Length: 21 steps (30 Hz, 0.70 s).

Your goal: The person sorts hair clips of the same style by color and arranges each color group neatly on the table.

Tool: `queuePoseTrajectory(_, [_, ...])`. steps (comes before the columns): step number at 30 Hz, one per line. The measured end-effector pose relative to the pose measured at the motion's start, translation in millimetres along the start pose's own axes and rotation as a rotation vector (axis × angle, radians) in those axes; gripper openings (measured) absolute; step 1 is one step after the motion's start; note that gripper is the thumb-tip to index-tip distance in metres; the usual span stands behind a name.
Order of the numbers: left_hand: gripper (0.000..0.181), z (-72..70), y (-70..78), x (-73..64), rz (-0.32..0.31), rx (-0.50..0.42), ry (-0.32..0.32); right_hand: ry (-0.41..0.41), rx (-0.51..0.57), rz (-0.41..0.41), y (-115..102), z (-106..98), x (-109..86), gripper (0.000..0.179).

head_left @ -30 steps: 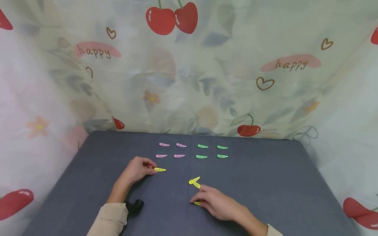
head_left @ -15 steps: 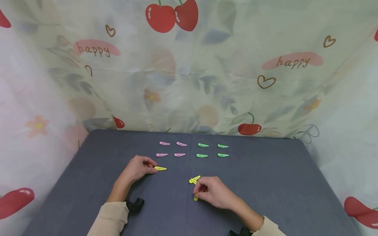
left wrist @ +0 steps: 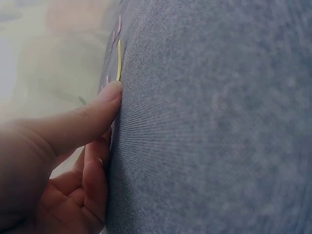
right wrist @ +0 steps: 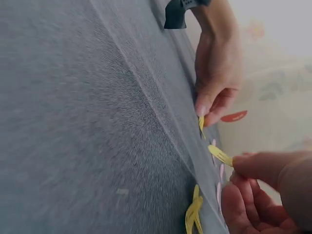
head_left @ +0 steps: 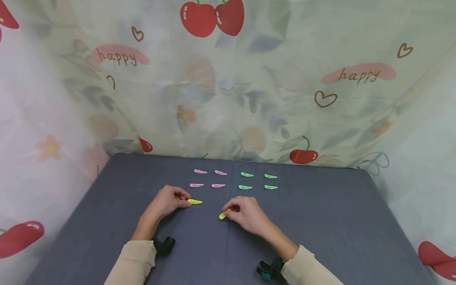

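Observation:
My left hand (head_left: 169, 202) pinches the wide end of a yellow snap hair clip (head_left: 195, 202), which lies flat on the dark table with its narrow tip to the right. In the left wrist view, the thumb (left wrist: 105, 100) covers that clip's near end. My right hand (head_left: 246, 213) pinches a second yellow hair clip (right wrist: 219, 154) by one end, and in the right wrist view it is held above the cloth. Loose yellow clips (right wrist: 194, 213) lie overlapping on the table, below the right hand; in the head view that hand hides them.
Pink hair clips (head_left: 218, 185) lie in two short rows beyond the hands. Green hair clips (head_left: 245, 187) form matching rows to their right. Behind the table (head_left: 320, 221) hangs a cherry-printed curtain (head_left: 228, 114). Black wrist devices (head_left: 164, 245) sit at both cuffs.
The right hand has picked up a yellow clip from the near middle of the table and carried it forward and left, towards the left hand. The left hand keeps its place on its clip.

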<state>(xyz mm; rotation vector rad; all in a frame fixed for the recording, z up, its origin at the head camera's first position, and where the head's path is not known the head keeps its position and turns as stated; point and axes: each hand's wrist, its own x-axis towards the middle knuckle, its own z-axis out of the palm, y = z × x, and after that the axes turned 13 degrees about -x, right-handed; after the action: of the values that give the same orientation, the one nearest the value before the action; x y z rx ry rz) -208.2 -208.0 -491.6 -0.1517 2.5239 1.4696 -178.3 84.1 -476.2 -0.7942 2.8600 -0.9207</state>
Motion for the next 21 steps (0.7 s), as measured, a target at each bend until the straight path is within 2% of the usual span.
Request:
queuePoseTrajectory(6, [0.017,-1.1,1.9,1.4,-0.005,0.005,0.007,0.035,0.000,0.053,-0.3,14.0,20.5,0.008])
queuePoseTrajectory(15, [0.016,-0.9,3.0,1.5,-0.022,0.008,0.014,0.066,-0.226,0.092,-7.8,31.7,34.5,0.011])
queuePoseTrajectory(21, [0.016,0.1,3.0,0.3,-0.018,0.014,0.015,0.096,-0.217,0.104,-7.5,35.3,42.3,0.007])
